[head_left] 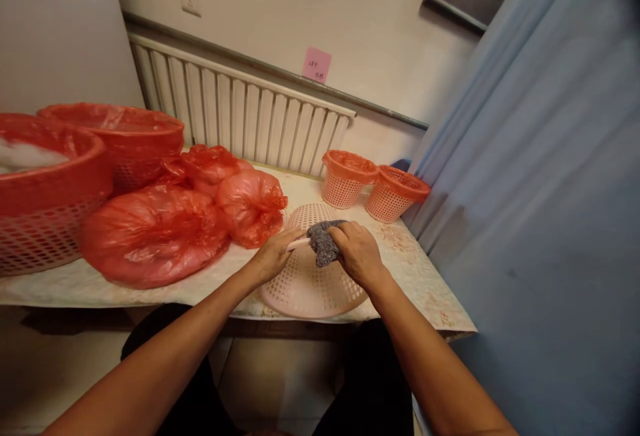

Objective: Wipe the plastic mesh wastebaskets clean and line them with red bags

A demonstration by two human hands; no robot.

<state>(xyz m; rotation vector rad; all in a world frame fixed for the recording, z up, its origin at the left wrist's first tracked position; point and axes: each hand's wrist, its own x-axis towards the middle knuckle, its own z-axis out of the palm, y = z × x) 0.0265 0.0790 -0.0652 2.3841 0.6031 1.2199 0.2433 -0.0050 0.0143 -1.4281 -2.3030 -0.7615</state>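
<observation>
A pale pink perforated plastic basket lies on its side at the table's near edge. My left hand is closed on the basket's rim, thumb on top. My right hand is closed on a grey speckled cloth, pressed against the basket's wall near the rim. The two hands are close together, with the cloth between them.
Several tied red plastic bags lie left of the basket. Two large red-lined baskets stand at far left. Two small orange baskets stand at the back by a white radiator. A blue curtain hangs at right.
</observation>
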